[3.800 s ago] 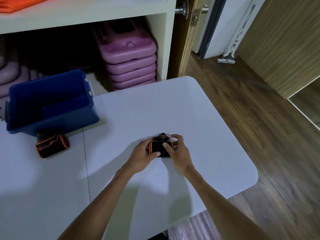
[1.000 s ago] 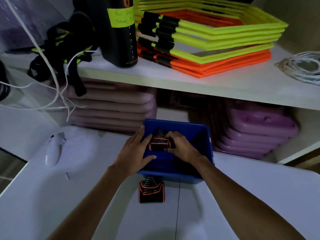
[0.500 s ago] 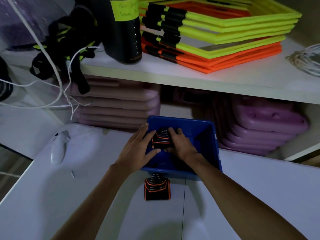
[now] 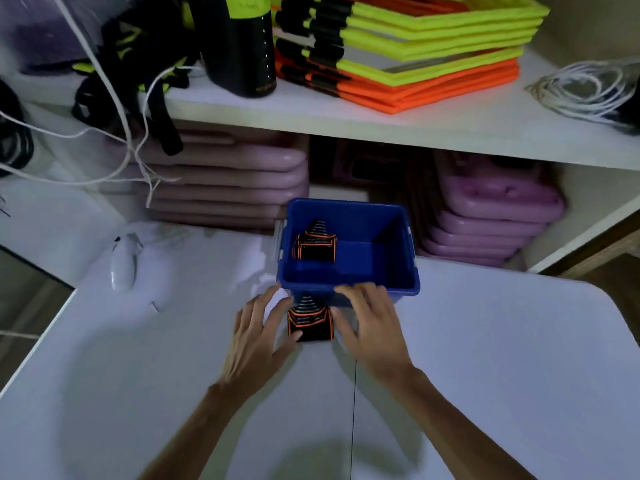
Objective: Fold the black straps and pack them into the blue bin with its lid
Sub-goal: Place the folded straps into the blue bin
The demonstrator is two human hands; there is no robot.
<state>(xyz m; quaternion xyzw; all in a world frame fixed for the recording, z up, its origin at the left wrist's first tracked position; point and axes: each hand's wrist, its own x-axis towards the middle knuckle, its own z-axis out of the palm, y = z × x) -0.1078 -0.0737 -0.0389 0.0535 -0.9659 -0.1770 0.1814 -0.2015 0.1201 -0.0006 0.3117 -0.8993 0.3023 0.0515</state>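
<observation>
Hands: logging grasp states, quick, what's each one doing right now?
Left hand: open, fingers spread beside the folded strap, holding nothing.
Right hand: open, beside the same strap, holding nothing.

White surface point(image 4: 485, 341), small white plastic handheld device point(image 4: 122, 263) lying on it at left, stacked yellow and orange flat frames point(image 4: 415, 53) on white shelf point(image 4: 381, 123), coiled white cord point(image 4: 585, 88), black cylindrical bottle point(image 4: 242, 46), pink plastic cases point(image 4: 498, 216) stacked below

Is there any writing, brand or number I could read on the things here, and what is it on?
No text here can be read.
Yellow label on the black bottle: faint handwriting, too blurred to read.
Small print near the black bottle's base: too small to read.
Blue bin, folded straps, shelf items: no visible text.
</observation>
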